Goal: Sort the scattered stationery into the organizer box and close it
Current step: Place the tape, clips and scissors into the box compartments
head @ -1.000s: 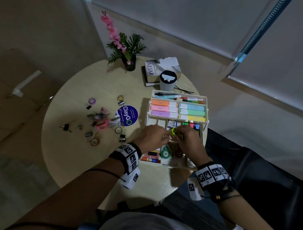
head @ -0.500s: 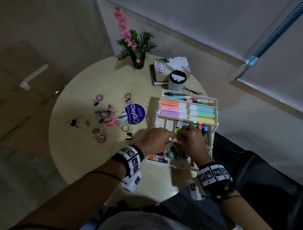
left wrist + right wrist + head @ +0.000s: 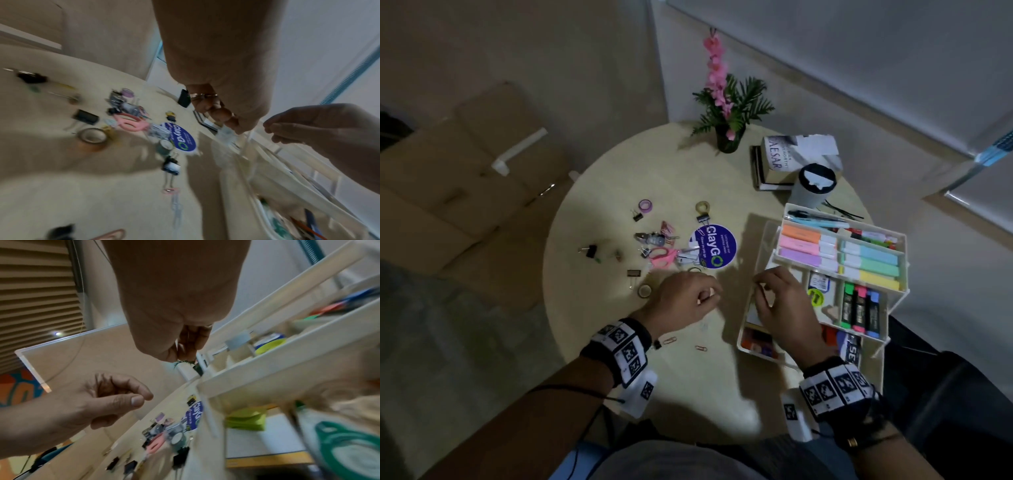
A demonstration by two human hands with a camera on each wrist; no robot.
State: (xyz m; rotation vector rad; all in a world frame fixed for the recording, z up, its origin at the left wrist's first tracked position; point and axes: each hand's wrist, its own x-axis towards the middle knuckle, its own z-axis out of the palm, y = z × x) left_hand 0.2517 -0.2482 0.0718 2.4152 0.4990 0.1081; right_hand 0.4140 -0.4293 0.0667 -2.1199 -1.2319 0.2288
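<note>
where both hands met over organizer box (image 3: 893,294), left hand (image 3: 685,297) now off it, curled, apart, right hand (image 3: 780,301) pinching unclear

Pale wood-look round table (image 3: 619,359), smooth and matt. White plastic organizer box (image 3: 893,298) with a faint sheen — clear plastic lid edge (image 3: 30,369) glinting. Glossy printed sticker (image 3: 714,246). Pink plastic-handled scissors (image 3: 662,257). Black metal binder clip (image 3: 85,116), wire paper clip (image 3: 669,341) — coppery shine. Paper-covered book (image 3: 787,154), matt.

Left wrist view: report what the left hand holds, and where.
Cannot tell: left hand curls its fingers; a rose-gold band across one may be a ring or clip.
</note>
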